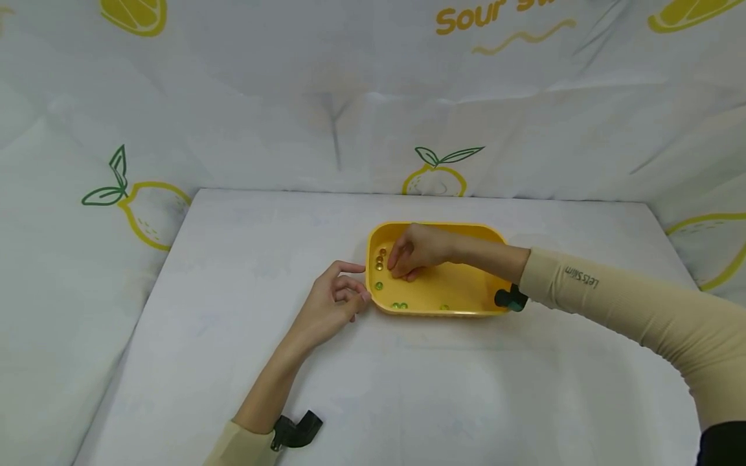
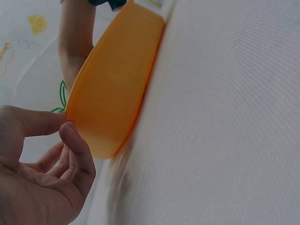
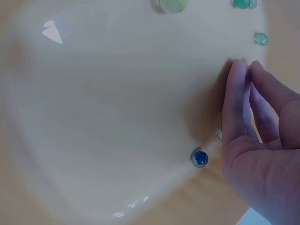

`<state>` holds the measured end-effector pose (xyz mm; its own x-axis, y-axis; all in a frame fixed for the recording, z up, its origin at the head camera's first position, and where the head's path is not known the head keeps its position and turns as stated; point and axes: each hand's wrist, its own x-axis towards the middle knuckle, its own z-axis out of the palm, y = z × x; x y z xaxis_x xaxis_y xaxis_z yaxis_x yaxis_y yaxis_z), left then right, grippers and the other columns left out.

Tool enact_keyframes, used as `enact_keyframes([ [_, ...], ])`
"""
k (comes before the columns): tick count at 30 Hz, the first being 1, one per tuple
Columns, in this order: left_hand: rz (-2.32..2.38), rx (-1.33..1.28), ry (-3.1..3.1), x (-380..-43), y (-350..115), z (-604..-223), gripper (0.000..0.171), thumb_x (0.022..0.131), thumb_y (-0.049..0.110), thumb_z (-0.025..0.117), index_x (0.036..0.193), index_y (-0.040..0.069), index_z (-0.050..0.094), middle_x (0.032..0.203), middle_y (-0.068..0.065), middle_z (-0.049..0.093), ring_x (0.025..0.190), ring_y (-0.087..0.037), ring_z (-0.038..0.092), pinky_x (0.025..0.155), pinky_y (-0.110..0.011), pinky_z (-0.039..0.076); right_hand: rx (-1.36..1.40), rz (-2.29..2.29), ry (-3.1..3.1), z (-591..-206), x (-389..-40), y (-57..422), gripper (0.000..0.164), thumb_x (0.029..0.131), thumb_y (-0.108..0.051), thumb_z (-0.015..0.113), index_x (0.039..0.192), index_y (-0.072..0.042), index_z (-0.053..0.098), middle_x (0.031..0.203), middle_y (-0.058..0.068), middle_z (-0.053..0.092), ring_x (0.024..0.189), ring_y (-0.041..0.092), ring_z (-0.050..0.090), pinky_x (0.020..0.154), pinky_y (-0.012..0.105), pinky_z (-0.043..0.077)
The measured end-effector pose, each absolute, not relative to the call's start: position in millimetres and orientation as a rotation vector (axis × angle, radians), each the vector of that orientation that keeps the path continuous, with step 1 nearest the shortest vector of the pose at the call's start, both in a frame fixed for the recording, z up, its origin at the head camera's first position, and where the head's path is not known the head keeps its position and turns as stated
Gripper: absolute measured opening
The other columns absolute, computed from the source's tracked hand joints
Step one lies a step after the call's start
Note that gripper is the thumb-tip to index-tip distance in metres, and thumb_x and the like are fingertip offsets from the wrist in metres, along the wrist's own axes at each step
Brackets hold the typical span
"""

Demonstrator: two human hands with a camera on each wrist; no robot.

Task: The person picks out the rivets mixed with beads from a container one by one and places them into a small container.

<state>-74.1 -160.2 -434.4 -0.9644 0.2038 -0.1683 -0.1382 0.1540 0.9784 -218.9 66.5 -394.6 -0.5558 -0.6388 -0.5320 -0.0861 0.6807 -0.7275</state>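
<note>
A yellow plastic tray (image 1: 460, 285) lies on the white table, with glass marbles along its left end and near edge. My right hand (image 1: 416, 252) reaches into it, fingertips drawn together low over the floor beside the marbles. I cannot tell whether a marble sits between those fingertips. In the right wrist view a blue marble (image 3: 200, 158) lies below that hand, and a green marble (image 3: 261, 39) just beyond the fingertips. Outside the tray's left end, my left hand (image 1: 332, 301) touches the rim with its fingertips; the left wrist view shows the tray's outer wall (image 2: 117, 75) beside them.
Amber marbles (image 1: 380, 260) stand in a short row by the tray's left wall. A green marble (image 1: 379, 285) lies nearer, with several more along the front edge. White cloth (image 1: 262, 116) printed with lemons hangs behind the table (image 1: 408, 395).
</note>
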Motion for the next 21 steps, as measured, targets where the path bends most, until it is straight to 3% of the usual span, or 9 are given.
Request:
enact_keyframes([
  [11, 1.892, 0.071, 2.173, -74, -161, -434, 0.047, 0.097, 0.001, 0.067, 0.143, 0.009, 0.057, 0.106, -0.016, 0.073, 0.083, -0.027, 0.069, 0.064, -0.024, 0.057, -0.549, -0.82, 2.086, -397, -217, 61, 0.018, 0.095, -0.007, 0.082, 0.109, 0.003, 0.079, 0.086, 0.007, 0.081, 0.067, 0.008, 0.073, 0.071, 0.025, 0.067],
  [21, 1.894, 0.074, 2.165, -74, -160, -434, 0.047, 0.097, 0.001, 0.067, 0.143, 0.009, 0.057, 0.106, -0.017, 0.073, 0.083, -0.027, 0.069, 0.065, -0.024, 0.057, -0.517, -0.817, 2.102, -397, -216, 54, 0.02, 0.095, -0.007, 0.082, 0.112, 0.002, 0.08, 0.096, 0.011, 0.083, 0.07, 0.009, 0.076, 0.072, 0.025, 0.068],
])
